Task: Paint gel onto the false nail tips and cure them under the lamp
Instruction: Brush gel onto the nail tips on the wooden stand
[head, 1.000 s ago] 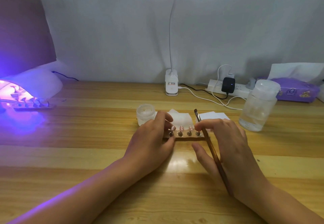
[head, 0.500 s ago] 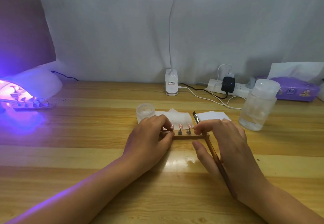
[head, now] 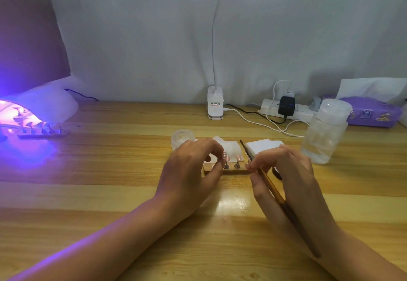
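Observation:
A small wooden holder (head: 231,171) with pink false nail tips (head: 237,158) on metal stands sits mid-table. My left hand (head: 189,177) grips the holder's left end, thumb in front and fingers curled over the tips there. My right hand (head: 286,175) holds a long brown gel brush (head: 266,181), its bristle end pointing up and away, and its fingertips touch the holder's right end. At the far left a white curing lamp (head: 44,107) glows purple over a second holder of nail tips (head: 41,132).
A small frosted gel jar (head: 182,140) and white pads (head: 264,145) lie just behind the holder. A clear plastic bottle (head: 326,131) stands at the right. Behind are a desk lamp base (head: 215,105), power strip (head: 286,110) with cables, and a purple tissue pack (head: 372,113).
Both hands have closed in on the holder's two ends. The holder has shifted slightly left and toward me, and my left fingers now cover more of the tips.

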A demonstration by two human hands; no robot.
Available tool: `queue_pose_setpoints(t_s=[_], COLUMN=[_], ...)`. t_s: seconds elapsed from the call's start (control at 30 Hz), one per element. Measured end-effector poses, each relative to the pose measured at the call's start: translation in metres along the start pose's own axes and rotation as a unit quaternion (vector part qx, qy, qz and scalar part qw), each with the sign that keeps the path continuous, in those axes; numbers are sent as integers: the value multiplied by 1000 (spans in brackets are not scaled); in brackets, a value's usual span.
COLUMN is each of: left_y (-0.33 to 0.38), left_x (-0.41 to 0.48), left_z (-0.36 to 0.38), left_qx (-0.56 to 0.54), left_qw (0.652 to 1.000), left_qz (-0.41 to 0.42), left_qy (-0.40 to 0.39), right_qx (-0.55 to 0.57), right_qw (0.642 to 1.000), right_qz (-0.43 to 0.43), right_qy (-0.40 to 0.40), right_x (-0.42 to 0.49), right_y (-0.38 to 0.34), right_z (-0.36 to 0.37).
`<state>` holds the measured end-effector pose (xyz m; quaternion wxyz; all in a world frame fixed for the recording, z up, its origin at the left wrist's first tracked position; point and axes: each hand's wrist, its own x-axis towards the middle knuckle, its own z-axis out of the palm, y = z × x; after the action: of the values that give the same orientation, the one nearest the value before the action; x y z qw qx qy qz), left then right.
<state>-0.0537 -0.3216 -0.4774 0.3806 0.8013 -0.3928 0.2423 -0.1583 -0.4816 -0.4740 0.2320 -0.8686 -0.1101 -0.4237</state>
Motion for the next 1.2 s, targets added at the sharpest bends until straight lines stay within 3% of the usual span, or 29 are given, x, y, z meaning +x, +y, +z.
queue_pose_setpoints(t_s=[0.17, 1.0, 1.2], left_y=[-1, -3, -2], left_x=[2, 2, 2], left_z=[-1, 0, -2], left_qx=[-32, -59, -61], left_qw=[999, 998, 998], left_qz=[10, 9, -9], left_qy=[14, 19, 27], right_qx=[-18, -20, -18], right_qw=[999, 999, 1000], right_qz=[-33, -9, -9], right_qy=[-15, -39, -5], right_x=[1, 0, 0], right_y=[-1, 2, -1], right_z=[-1, 1, -1])
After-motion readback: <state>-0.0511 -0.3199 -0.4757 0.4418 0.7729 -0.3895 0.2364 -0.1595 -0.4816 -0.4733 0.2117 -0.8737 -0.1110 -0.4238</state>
